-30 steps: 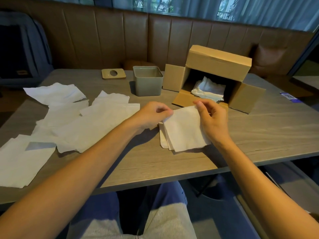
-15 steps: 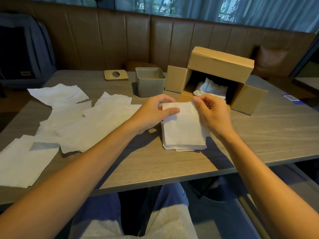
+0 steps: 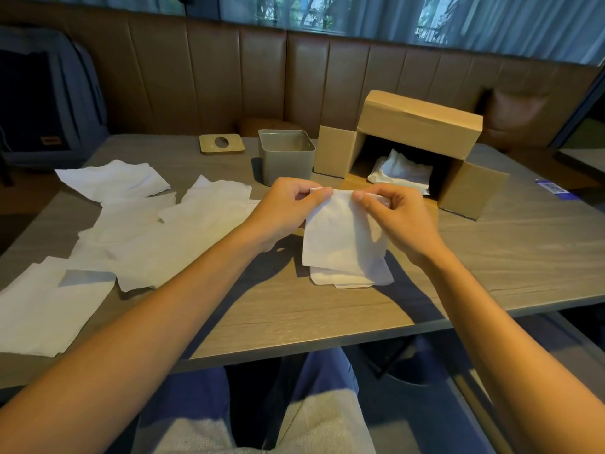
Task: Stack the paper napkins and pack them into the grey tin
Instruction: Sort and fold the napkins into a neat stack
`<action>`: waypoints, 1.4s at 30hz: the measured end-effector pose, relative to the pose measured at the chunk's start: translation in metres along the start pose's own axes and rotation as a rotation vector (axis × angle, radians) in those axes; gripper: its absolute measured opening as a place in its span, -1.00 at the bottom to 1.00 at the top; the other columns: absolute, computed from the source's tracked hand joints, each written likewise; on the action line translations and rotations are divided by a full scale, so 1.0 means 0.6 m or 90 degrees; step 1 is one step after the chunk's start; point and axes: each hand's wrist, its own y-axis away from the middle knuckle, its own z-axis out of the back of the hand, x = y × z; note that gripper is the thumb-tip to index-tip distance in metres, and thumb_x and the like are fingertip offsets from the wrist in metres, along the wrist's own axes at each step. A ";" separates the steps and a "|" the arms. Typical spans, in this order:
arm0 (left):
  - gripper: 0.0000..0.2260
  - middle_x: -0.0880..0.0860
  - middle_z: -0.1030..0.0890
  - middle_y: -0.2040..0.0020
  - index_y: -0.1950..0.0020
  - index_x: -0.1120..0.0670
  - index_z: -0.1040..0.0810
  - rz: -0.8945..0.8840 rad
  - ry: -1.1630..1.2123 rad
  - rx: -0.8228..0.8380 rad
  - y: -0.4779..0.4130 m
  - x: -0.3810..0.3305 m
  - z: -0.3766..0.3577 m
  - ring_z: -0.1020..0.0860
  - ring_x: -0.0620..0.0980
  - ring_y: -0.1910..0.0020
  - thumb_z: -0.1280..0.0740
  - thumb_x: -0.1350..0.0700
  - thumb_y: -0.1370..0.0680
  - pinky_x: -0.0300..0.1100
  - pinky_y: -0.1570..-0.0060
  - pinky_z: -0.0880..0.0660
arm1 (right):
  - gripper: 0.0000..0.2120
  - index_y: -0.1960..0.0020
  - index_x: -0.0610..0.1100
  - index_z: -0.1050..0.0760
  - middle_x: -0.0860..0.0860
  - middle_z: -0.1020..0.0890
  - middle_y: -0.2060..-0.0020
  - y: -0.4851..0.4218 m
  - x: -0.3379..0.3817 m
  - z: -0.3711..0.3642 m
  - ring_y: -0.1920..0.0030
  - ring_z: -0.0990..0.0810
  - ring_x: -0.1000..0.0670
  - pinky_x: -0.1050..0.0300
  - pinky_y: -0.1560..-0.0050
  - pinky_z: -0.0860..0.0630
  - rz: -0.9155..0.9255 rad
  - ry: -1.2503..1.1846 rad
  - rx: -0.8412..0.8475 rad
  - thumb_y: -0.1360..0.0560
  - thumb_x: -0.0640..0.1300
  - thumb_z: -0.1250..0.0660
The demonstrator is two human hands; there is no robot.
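A small stack of folded white napkins (image 3: 343, 244) is lifted at its far edge in the middle of the table, its near edge still on the wood. My left hand (image 3: 284, 211) pinches the stack's top left corner. My right hand (image 3: 396, 221) pinches the top right corner. The grey tin (image 3: 286, 157) stands open and upright just behind my left hand, with nothing visible inside. Several loose unfolded napkins (image 3: 137, 234) lie spread over the left half of the table.
An open cardboard box (image 3: 419, 132) lies on its side to the right of the tin, with crumpled napkins (image 3: 401, 170) inside. A wooden lid with a round hole (image 3: 222, 144) lies left of the tin. A blue item (image 3: 553, 189) sits at the far right. A padded bench runs behind the table.
Both hands have squared the small stack and raised its far edge off the table, so it now hangs from my fingertips. The view has tilted slightly.
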 end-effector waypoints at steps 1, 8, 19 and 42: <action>-0.82 0.00 -0.68 0.01 -0.05 0.00 -0.67 -0.002 -0.018 0.016 0.000 -0.002 0.000 -0.66 -0.10 0.05 -0.30 -0.01 -0.63 -0.22 0.09 -0.64 | -0.87 0.00 0.01 -0.68 0.16 -0.67 0.13 -0.001 0.004 0.002 0.05 -0.63 0.11 0.30 0.14 -0.57 0.015 0.007 0.019 -0.57 0.02 -0.38; -0.69 0.09 -0.66 0.09 0.01 0.12 -0.69 -0.052 -0.074 -0.011 -0.002 0.000 0.012 -0.65 0.00 0.05 -0.25 -0.04 -0.66 -0.04 0.05 -0.60 | -0.80 0.01 -0.07 -0.66 0.09 -0.66 0.18 -0.012 0.017 0.012 0.21 -0.61 0.20 0.38 0.30 -0.50 0.041 0.056 0.063 -0.64 -0.05 -0.28; -0.82 -0.07 -0.60 0.08 -0.05 0.00 -0.53 -0.179 -0.140 -0.096 -0.005 -0.004 -0.015 -0.61 -0.13 0.09 -0.21 -0.07 -0.67 -0.32 0.19 -0.56 | -0.83 -0.04 -0.13 -0.63 0.01 -0.69 0.08 -0.018 0.030 -0.001 0.08 -0.69 0.04 0.24 0.18 -0.58 0.045 -0.010 0.095 -0.58 -0.04 -0.38; -0.87 -0.09 -0.65 0.09 0.01 -0.08 -0.64 -0.031 0.077 -0.105 0.001 -0.004 -0.029 -0.62 -0.09 0.10 -0.33 -0.08 -0.61 -0.29 0.22 -0.56 | -0.80 -0.06 -0.04 -0.67 0.10 -0.66 0.07 -0.013 0.034 0.013 0.07 -0.62 0.10 0.29 0.17 -0.55 -0.037 -0.007 0.092 -0.61 0.02 -0.31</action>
